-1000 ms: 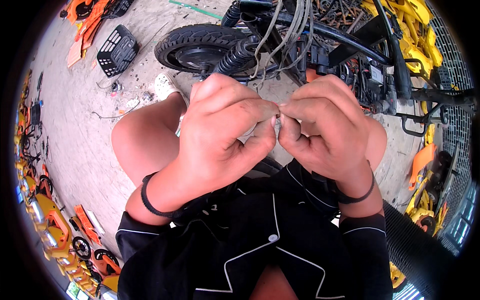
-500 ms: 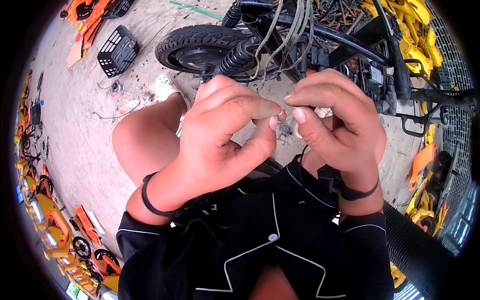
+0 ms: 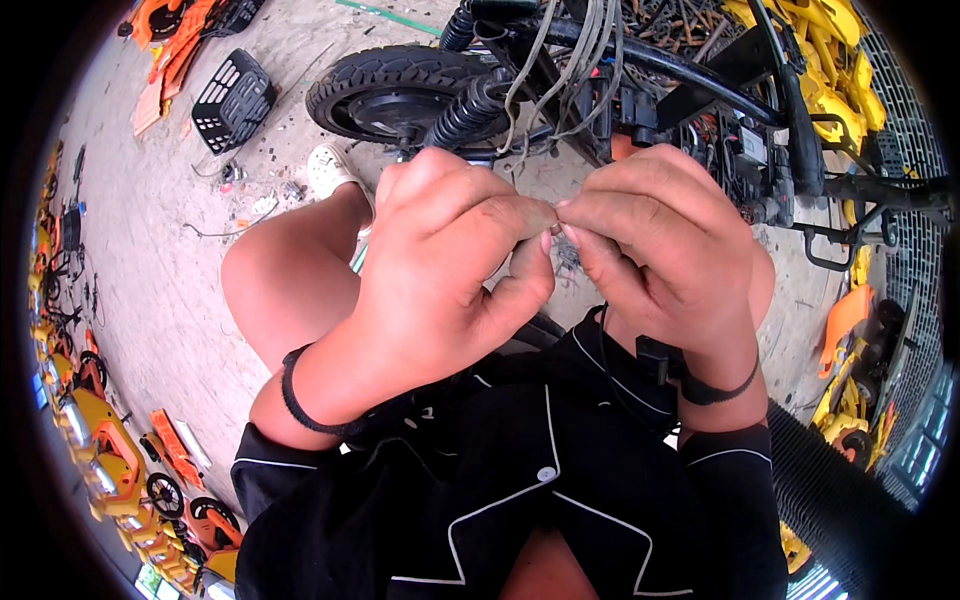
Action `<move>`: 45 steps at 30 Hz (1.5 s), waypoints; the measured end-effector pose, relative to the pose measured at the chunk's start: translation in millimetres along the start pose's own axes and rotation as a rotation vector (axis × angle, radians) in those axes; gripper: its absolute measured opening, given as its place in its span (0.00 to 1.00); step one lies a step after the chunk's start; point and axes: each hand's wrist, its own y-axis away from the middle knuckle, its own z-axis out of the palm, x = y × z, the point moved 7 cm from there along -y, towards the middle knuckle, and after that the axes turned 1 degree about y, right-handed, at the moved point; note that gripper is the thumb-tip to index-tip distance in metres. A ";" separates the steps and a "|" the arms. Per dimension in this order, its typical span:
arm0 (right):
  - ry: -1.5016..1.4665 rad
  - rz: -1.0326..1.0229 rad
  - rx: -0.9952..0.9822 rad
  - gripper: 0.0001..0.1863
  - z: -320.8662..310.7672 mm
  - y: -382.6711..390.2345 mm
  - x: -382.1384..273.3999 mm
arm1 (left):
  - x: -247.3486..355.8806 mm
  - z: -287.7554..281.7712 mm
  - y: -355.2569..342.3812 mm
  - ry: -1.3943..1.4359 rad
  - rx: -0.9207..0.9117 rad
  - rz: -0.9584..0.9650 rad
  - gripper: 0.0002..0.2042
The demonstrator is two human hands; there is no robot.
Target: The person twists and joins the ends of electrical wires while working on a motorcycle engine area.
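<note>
Two bare hands meet fingertip to fingertip above a concrete floor (image 3: 150,290), in front of a partly stripped electric two-wheeler frame (image 3: 700,82). We see the left hand (image 3: 440,265) with index finger and thumb drawn together on a tiny piece (image 3: 557,229), which lies right at the tips and is almost wholly covered; its kind we cannot tell. The right hand (image 3: 670,250) brings its index finger and thumb to the same spot, but whether they too clamp the piece we cannot tell. As to progress, we note that the frame stands without outer panels, exposing its electrical parts, while the hub-motor wheel (image 3: 400,95) and coil-spring shock absorber (image 3: 468,112) are in place. Grey cables (image 3: 592,40) hang loosely over the frame, well apart from the piece. We judge the fingertip work to be unfinished: both hands are gathered at the piece, and no completed result shows. How much of it is left we cannot say, since the fingers hide the detail. A black plastic basket (image 3: 234,102) lies beyond the left knee.
</note>
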 end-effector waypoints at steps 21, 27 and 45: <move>-0.122 0.164 0.072 0.12 2.1 2.9 4.2 | 0.8 -1.8 -0.9 0.047 -0.045 0.036 0.12; -0.153 0.192 0.078 0.12 1.7 2.1 5.6 | -3.2 -1.2 0.9 0.100 -0.038 0.003 0.11; -0.148 0.246 0.139 0.11 2.0 4.7 10.7 | -4.8 0.3 1.6 0.107 -0.084 -0.030 0.11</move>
